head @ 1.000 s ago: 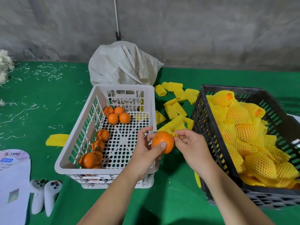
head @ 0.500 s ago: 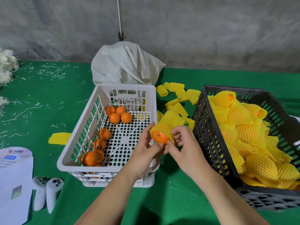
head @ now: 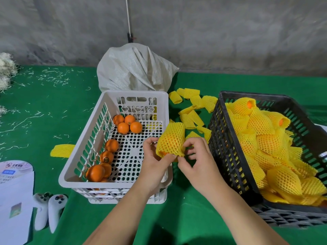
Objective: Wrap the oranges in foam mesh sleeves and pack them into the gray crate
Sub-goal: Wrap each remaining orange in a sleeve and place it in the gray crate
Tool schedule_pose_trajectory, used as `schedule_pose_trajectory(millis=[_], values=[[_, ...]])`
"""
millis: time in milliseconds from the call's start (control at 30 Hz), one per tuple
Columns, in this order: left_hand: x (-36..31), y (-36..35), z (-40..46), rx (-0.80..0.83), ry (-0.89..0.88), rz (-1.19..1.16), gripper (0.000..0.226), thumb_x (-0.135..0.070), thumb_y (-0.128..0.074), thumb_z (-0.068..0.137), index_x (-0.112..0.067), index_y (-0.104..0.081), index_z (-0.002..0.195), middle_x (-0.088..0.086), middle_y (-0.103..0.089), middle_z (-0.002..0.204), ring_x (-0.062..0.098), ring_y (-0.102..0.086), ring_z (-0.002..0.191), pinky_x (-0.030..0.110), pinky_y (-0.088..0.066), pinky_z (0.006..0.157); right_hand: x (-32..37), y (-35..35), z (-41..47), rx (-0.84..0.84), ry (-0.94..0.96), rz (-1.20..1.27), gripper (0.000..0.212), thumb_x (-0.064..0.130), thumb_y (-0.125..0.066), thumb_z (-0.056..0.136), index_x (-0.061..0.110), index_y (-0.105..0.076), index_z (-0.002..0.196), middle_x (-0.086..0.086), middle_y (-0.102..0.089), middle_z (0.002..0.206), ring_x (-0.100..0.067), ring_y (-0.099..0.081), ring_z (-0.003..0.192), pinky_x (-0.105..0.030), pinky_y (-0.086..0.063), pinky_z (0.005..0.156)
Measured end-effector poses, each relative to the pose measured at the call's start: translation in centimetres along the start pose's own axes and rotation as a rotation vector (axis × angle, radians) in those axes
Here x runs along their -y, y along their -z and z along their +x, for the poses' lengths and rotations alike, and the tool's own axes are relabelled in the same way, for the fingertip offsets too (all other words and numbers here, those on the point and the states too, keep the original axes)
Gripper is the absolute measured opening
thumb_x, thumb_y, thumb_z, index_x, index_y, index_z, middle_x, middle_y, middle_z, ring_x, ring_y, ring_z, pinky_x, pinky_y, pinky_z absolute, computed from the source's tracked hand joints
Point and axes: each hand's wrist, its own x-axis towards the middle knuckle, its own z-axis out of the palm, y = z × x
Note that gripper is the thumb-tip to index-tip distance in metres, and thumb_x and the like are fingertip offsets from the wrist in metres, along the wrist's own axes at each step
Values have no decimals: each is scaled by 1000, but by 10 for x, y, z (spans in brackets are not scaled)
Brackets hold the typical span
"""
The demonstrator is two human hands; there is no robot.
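Between the two crates I hold an orange almost fully covered by a yellow foam mesh sleeve point(head: 171, 140). My left hand point(head: 153, 157) pinches the sleeve's lower left edge, and my right hand point(head: 194, 156) pinches its lower right edge. The dark gray crate point(head: 228, 152) on the right is heaped with wrapped oranges point(head: 261, 138). In the white crate point(head: 79, 161) on the left lie several bare oranges point(head: 127, 125). Empty sleeves point(head: 192, 101) are scattered on the green cloth behind my hands.
A white woven sack point(head: 134, 71) stands behind the white crate. One loose sleeve point(head: 62, 150) lies left of that crate. Two white controllers point(head: 50, 211) and a white printed sheet point(head: 14, 197) sit at the near left. Straw bits litter the far left.
The bare orange held between both hands has been pushed into the yellow sleeve, which now covers nearly all of it. Both hands have shifted to the sleeve's lower edge.
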Motion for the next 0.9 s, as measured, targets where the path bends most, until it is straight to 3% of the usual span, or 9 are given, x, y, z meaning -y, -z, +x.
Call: schedule_pose_trajectory(millis=[67,133,367,500,600,667,733,800,900], values=[[1,3,2,111,9,-54,72,-14,-86,78,-46,-52,133,13,-64,130,24,-70,111,37,-58,92,-1,-1,-1,-24,-13,51,33,29,-67,88,37,-48,114,22,-43,118,-7,-57,104,-31,-56,84],[3,2,2,171,-5,-51,73,-9,-85,82,-37,-53,141,10,-67,131,24,-68,118,33,-57,95,0,-1,0,-77,18,25,27,36,-60,90,30,-53,116,17,-46,118,-7,-58,104,-32,-56,81],[5,-2,3,-22,-42,5,73,-13,-89,69,-28,-52,129,-1,-74,108,16,-71,95,27,-59,79,7,-9,-6,-143,161,-143,15,25,-54,90,17,-59,102,10,-52,102,-6,-53,86,-27,-50,71],[7,2,4,9,-51,70,80,2,-87,69,-30,-49,132,-6,-72,114,15,-71,103,33,-61,83,10,-15,-9,-5,-54,-25,43,39,-58,82,46,-38,120,25,-39,120,0,-53,106,-16,-51,80],[6,2,1,7,-63,87,80,5,-85,74,-29,-47,135,-6,-70,118,15,-70,108,31,-60,84,13,-14,-6,132,-345,458,68,36,-63,77,63,-32,131,23,-44,139,4,-57,116,-23,-54,87],[4,1,-1,-8,-92,122,76,-8,-87,74,-36,-47,133,-8,-70,116,13,-70,104,27,-58,80,14,-13,-1,106,-504,759,72,53,-69,74,56,-38,140,15,-56,141,1,-61,119,-32,-50,100],[4,-2,-5,14,-136,160,72,-9,-84,74,-41,-49,129,-9,-69,116,12,-71,101,25,-58,76,18,-16,5,108,-534,720,85,71,-74,67,47,-43,143,15,-64,133,-4,-64,119,-35,-51,101],[7,-6,-9,42,-191,229,74,1,-83,79,-39,-50,132,-9,-69,121,15,-71,109,29,-59,83,21,-21,11,52,-524,595,81,68,-76,65,41,-52,137,17,-70,117,-3,-69,108,-31,-58,91],[8,-8,-12,51,-271,325,76,-1,-88,77,-36,-53,135,-10,-66,127,19,-66,119,27,-55,96,24,-24,14,-95,-567,656,65,58,-77,65,34,-64,125,11,-75,107,-6,-73,98,-34,-61,85]])
